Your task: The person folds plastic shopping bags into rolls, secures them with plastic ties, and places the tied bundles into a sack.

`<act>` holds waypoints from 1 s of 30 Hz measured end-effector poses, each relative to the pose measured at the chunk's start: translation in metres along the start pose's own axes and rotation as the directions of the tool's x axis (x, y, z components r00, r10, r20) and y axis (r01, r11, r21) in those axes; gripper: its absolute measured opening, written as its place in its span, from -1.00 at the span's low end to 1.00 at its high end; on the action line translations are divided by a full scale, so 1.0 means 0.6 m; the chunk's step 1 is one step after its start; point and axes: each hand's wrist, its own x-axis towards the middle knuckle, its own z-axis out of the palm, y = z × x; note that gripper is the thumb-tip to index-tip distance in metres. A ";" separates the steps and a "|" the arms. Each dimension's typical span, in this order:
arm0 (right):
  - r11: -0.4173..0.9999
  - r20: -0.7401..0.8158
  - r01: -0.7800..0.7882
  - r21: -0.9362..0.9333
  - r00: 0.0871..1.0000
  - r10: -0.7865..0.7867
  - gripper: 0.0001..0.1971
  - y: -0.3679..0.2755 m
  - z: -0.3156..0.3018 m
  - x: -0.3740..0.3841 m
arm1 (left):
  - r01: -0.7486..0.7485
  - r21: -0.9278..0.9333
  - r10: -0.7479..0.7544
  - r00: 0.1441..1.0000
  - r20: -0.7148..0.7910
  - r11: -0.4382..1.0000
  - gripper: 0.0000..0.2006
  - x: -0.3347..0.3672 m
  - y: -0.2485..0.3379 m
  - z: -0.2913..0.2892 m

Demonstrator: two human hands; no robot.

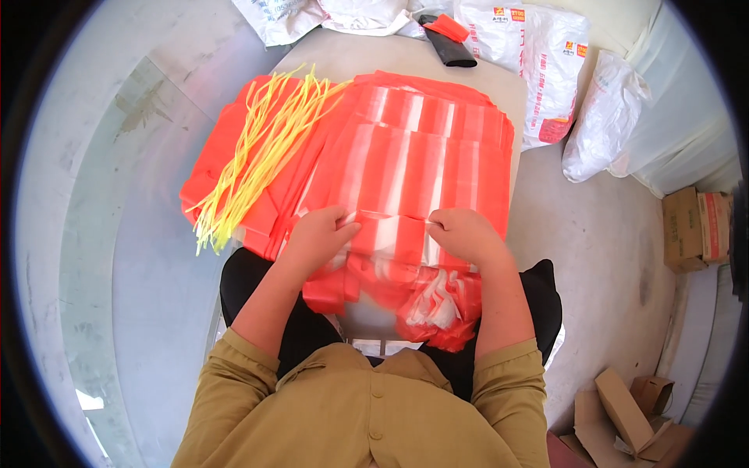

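A thick stack of red-and-white striped plastic bags (406, 168) lies flat in front of me. My left hand (318, 234) is closed, pinching the near edge of the top bag between thumb and fingers. About a hand's width to the right, my right hand (464, 234) pinches that same edge. Nearer to my body, a gathered, crumpled bunch of red and white plastic (441, 306) hangs over the table's front edge. Loose yellow strips (261, 148) lie in a long bundle across plain red plastic sheets (214, 168) on the left.
Beyond the stack, the pale tabletop (351, 54) holds a black roll (451, 48) with a red piece on it. White printed sacks (554, 74) stand at the far right, beside another white sack (607, 117). Cardboard boxes (683, 230) and flattened cardboard (620, 413) are on the right.
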 end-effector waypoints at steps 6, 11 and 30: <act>0.987 -0.213 -0.048 -0.152 0.977 0.015 -0.78 0.004 0.028 0.002 | 0.029 0.057 -0.025 0.998 -0.060 0.998 -0.67 0.009 0.005 0.012; 0.947 -0.301 0.169 -0.273 0.920 -0.251 -0.74 -0.013 0.028 -0.029 | 0.064 0.056 -0.059 0.994 -0.088 0.996 -0.67 0.012 0.000 0.018; 0.914 -0.153 0.293 -0.280 0.926 -0.344 -0.47 -0.004 0.039 -0.060 | -0.368 0.463 0.461 0.881 -0.103 0.806 -0.41 -0.041 0.007 0.005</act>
